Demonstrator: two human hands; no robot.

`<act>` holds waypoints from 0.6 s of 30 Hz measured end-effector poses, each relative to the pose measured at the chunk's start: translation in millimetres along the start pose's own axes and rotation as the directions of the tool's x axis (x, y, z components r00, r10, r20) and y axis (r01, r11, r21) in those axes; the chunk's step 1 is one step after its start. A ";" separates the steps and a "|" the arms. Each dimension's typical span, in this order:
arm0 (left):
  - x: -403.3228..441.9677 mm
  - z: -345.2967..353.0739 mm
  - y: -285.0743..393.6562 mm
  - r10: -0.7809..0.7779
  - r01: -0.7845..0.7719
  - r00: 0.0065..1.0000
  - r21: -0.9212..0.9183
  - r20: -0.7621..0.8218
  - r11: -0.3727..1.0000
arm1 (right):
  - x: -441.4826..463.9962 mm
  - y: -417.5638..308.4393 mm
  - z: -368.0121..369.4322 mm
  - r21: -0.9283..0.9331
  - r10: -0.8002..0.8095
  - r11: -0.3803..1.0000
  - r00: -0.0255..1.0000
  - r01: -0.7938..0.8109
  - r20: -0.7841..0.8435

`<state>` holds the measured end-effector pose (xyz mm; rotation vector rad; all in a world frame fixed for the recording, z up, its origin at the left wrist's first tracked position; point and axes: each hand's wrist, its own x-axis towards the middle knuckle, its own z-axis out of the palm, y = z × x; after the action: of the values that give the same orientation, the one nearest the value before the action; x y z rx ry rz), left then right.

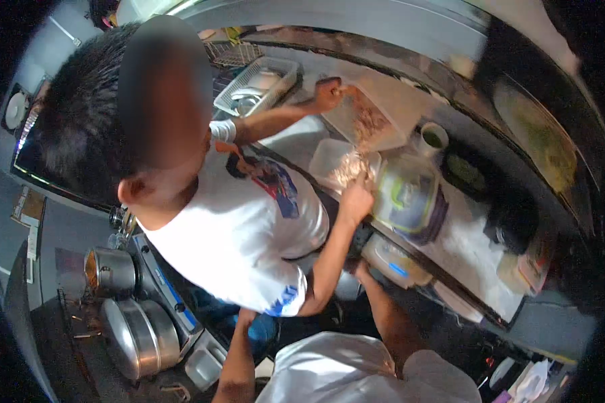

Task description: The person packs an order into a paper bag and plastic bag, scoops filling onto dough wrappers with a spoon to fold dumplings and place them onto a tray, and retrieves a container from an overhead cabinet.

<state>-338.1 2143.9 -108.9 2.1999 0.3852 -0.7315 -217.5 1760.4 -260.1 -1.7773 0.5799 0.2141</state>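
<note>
My left hand (pixel 247 316) is low behind the co-worker's sleeve, near a round blue object (pixel 263 332). Its fingers are hidden, so I cannot tell if it holds anything. My right hand (pixel 360 266) reaches forward beneath the counter, beside a lidded plastic container (pixel 395 264) with a blue label. Those fingers are dark and mostly covered, and whether they touch the container is unclear. Between my arms and the counter stands a co-worker in a white printed shirt (pixel 215 208), whose hand (pixel 357 200) is at a small clear tub (pixel 325 156) of shredded-looking food.
On the counter are a large clear bin (pixel 396 114) with food, a lidded container (pixel 403 188), a cup (pixel 433 138) and a white dish basket (pixel 284 69). Metal pots (pixel 140 339) stand on the stove at left. The co-worker's body blocks the middle.
</note>
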 end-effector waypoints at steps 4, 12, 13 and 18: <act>85.7 -24.9 173.9 0.636 -0.635 0.767 0.047 -0.082 0.771 | 6.1 -313.4 -38.6 -0.460 -0.264 0.881 0.688 -0.114 -0.676; 297.6 -81.3 595.6 0.924 -0.880 -0.380 0.296 0.031 -0.372 | 67.5 -366.4 -80.4 -0.721 -0.622 0.559 0.369 -0.408 -0.691; 306.1 -85.0 602.2 0.913 -0.868 -0.405 0.293 0.054 -0.402 | 63.8 -368.6 -74.3 -0.779 -0.648 0.401 0.452 -0.482 -0.613; 282.2 -87.2 589.7 0.848 -0.793 -0.530 0.350 0.007 -0.499 | 95.5 -353.7 -32.1 -0.718 -0.345 0.559 0.672 -0.414 -0.656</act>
<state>202.4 1833.3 106.5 1.6218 -1.6683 0.8222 32.4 1768.5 9.6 -2.8463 1.2791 -0.3354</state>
